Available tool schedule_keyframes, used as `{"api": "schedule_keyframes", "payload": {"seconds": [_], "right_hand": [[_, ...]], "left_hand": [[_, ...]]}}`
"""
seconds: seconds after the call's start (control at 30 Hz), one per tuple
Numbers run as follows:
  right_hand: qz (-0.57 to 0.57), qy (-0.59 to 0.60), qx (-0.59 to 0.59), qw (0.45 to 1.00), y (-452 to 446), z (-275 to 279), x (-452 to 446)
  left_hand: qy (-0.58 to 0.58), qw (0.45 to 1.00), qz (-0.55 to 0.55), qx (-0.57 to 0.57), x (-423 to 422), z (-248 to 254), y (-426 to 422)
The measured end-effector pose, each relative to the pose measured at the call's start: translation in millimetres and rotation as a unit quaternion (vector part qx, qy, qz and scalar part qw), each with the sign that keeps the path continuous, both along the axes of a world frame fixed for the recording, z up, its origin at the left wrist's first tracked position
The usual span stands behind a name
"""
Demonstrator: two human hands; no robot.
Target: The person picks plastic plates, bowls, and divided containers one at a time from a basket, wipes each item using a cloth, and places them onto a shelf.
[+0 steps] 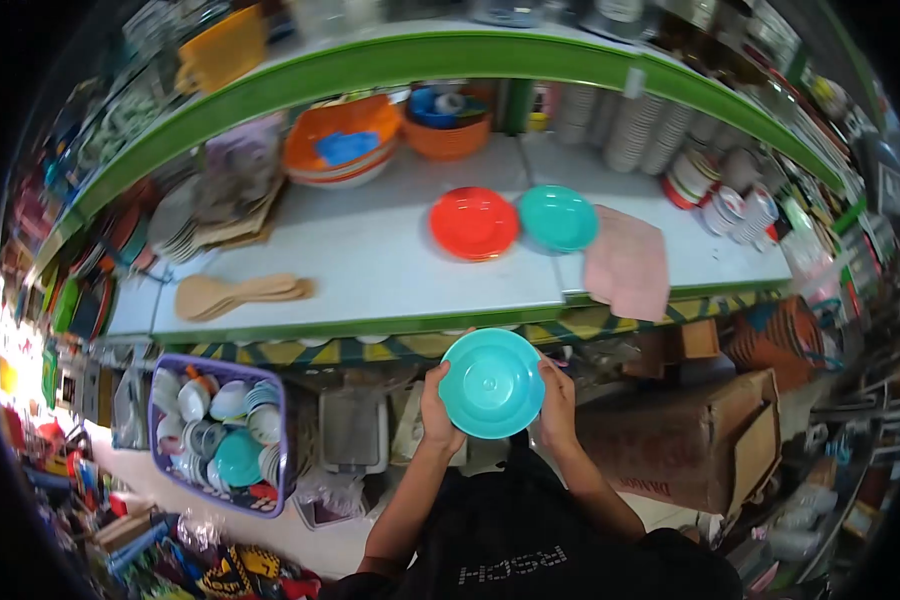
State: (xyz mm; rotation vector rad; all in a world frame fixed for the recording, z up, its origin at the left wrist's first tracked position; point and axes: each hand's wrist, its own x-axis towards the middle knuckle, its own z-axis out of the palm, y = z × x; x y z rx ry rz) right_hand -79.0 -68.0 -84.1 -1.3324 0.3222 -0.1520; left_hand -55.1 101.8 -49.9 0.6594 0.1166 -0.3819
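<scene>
A turquoise plastic bowl [490,384] is held in front of my body, its hollow side facing me. My left hand [438,405] grips its left rim and my right hand [557,400] its right rim; some fingers are hidden behind it. Just beyond, on the white shelf [390,255], lie a red plate [473,223] and a turquoise plate [558,218] side by side. A pink cloth [625,262] hangs over the shelf's front edge, right of the plates.
Wooden paddles [235,296] and orange basins [342,145] occupy the shelf's left half. Stacked cups [635,135] stand at the back right. Below, a purple-rimmed basket [282,440] full of dishes is on the left, a cardboard box [660,440] on the right. A green-edged shelf [470,50] runs overhead.
</scene>
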Motion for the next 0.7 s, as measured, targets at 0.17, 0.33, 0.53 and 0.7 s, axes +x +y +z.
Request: {"api": "schedule_keyframes", "payload": {"seconds": [0.17, 0.33, 0.53, 0.7], "right_hand": [[-0.035, -0.009, 0.052, 0.998, -91.0, -2.9, -22.1], [-0.02, -0.02, -0.057, 0.998, -161.1, -0.6, -15.7], [-0.091, -0.092, -0.314, 0.941, -246.7, 29.9, 50.8], [-0.147, -0.01, -0.525, 0.838, -302.2, 33.1, 145.1]], "left_hand": [[0.03, 0.998, -0.05, -0.01, 0.4, -15.9, -87.9], [0.02, 0.998, -0.043, -0.033, 4.1, -19.7, -151.4], [-0.008, 0.998, 0.001, -0.058, 14.6, -9.9, -196.7], [-0.023, 0.998, 0.039, -0.05, 29.3, 3.1, -222.2]]}}
